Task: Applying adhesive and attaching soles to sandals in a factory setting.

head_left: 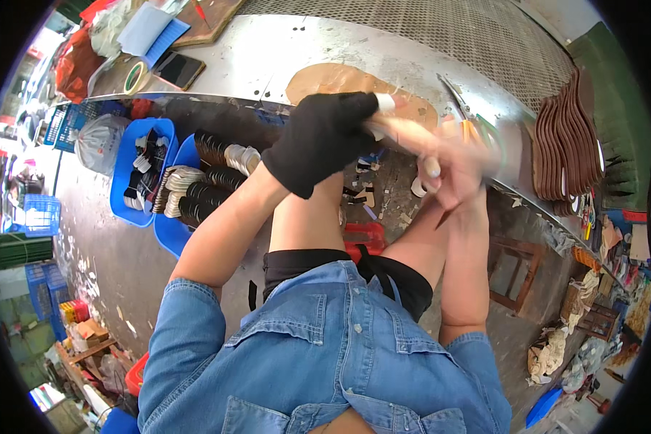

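My left hand (325, 137), in a black glove with a white cover on a fingertip, is closed above the bench's near edge. What it holds, if anything, is hidden. My bare right hand (452, 166) meets it at the fingertips and is smeared by motion. A dark pointed sliver (445, 217) shows below its curled fingers; I cannot make out its kind. Behind the hands a tan flat cut piece (322, 78) lies on the metal bench (267, 43). A dark, narrow tool (450, 92) lies beyond my right hand, partly covered.
A stack of brown sole-shaped pieces (568, 145) stands at the bench's right end. A phone (181, 70) and a tape roll (135, 77) lie at the left. Below, blue baskets (116, 173) hold black and white parts. A wooden stool (517, 271) stands right of my legs.
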Demonstrator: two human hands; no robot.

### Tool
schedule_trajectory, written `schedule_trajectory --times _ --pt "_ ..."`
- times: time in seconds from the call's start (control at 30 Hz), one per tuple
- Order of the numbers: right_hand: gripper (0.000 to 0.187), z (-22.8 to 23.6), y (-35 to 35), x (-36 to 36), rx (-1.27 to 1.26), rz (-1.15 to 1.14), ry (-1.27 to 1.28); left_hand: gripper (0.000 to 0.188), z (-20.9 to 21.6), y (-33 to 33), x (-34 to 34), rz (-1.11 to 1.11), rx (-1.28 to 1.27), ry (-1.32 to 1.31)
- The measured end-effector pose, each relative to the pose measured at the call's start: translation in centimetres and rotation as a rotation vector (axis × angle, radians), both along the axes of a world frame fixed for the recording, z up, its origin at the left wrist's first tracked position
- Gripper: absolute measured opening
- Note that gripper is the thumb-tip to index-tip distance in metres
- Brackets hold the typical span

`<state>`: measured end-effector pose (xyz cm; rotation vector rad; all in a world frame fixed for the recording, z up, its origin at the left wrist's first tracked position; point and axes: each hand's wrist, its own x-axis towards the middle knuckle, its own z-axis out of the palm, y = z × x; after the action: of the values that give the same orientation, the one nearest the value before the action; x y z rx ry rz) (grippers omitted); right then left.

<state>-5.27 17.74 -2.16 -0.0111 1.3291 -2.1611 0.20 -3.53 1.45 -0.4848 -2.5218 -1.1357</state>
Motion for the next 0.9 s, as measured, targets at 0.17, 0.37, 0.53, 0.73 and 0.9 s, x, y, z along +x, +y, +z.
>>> schedule_trajectory --times 0.17,0.37,0.53,0.73,0.9 --pt "0.048 0.8 -1.6 2.6 0.178 0.138 0.388 0.030 -4.4 -1.5 -0.4 0.062 0.641 -0.413" --pt "0.050 -0.2 -4.2 2.2 0.184 -0.046 0.565 0.032 -4.0 0.2 0.7 0.037 0.695 -0.381" --pt "0.040 -0.7 -4.7 0.3 0.550 -0.295 0.783 0.035 -1.6 0.7 1.6 0.067 0.836 -0.573" --pt "0.040 0.0 -5.1 1.5 0.644 -0.343 0.881 0.040 -2.7 -0.1 0.2 0.060 0.477 -0.465" --pt "0.039 -1.0 -4.7 1.1 0.574 -0.319 0.843 0.039 -1.6 -0.4 -0.2 0.192 0.591 -0.782"
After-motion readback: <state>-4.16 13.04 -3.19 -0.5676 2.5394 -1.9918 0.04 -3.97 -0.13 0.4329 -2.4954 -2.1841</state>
